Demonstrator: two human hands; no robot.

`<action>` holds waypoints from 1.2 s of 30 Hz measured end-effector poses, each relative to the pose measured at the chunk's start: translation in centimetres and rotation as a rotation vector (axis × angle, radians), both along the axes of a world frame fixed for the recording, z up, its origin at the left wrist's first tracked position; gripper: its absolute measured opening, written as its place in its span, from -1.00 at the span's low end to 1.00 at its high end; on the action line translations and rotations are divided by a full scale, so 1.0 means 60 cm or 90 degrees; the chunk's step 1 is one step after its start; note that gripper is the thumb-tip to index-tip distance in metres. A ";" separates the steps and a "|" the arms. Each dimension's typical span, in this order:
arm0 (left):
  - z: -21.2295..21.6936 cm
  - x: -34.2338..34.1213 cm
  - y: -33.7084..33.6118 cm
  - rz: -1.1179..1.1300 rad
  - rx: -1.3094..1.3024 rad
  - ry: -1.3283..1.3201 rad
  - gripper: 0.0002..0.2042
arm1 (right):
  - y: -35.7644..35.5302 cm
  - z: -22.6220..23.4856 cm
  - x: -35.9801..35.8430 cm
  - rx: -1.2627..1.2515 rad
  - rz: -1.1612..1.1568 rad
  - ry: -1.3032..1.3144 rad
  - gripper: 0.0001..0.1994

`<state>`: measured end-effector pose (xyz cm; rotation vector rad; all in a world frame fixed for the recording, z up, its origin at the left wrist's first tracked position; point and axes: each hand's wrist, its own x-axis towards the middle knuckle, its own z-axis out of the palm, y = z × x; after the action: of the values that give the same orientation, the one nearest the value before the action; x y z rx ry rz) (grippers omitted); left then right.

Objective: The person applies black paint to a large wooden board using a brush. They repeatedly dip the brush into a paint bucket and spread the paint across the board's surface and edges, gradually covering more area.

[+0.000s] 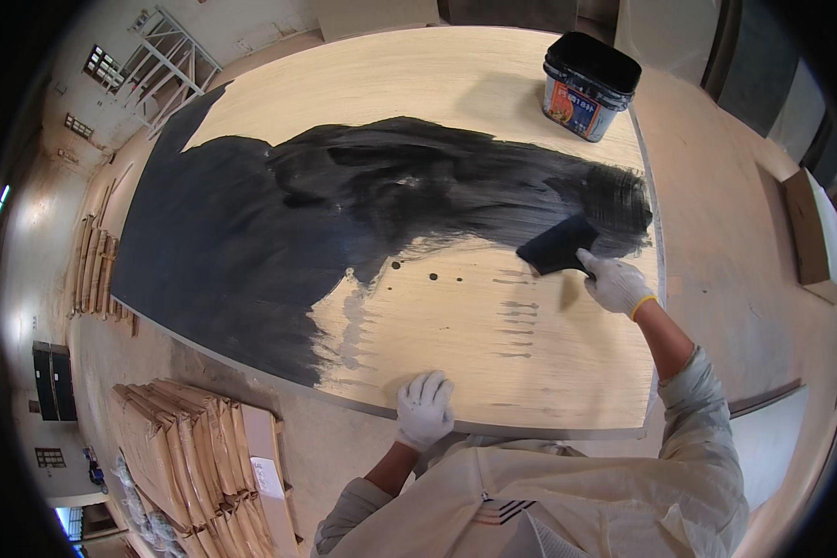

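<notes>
A large pale wooden board (437, 363) lies in front of me, with wet-looking black paint (242, 242) spread over its left side and in a wide band across the middle. My right hand (620, 282), in a white knit glove with a yellow cuff, is closed on the handle of a wide, flat black brush (559, 246). The brush sits at the lower edge of the black band, towards the right; its bristles are hard to make out. My left hand (425, 409), also gloved, rests on the board's near edge with its fingers laid on the wood, holding nothing.
A rectangular paint bucket (588, 88) with black-smeared rim stands on the board's far right corner. Several black drops dot the bare wood. Brown-wrapped panels (191, 456) are stacked at lower left. A white metal frame (172, 70) stands far left, a pale box (814, 232) at right.
</notes>
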<state>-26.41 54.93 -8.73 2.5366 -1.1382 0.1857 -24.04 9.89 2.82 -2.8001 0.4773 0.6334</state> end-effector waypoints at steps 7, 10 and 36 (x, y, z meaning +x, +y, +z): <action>0.011 0.006 0.010 -0.012 -0.056 0.032 -0.55 | 0.232 -0.005 0.329 0.055 0.180 -0.046 -0.37; 0.012 0.013 0.000 -0.037 -0.097 0.040 -0.55 | 0.255 -0.012 0.460 0.056 0.218 -0.075 -0.29; -0.092 0.013 0.044 -0.173 -0.011 0.014 -0.69 | 0.546 -0.011 0.955 -0.079 0.453 -0.070 -0.14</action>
<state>-25.65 57.56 -14.27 2.3320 -1.4483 0.0979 33.28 42.65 2.15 -3.0736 -0.5496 0.5748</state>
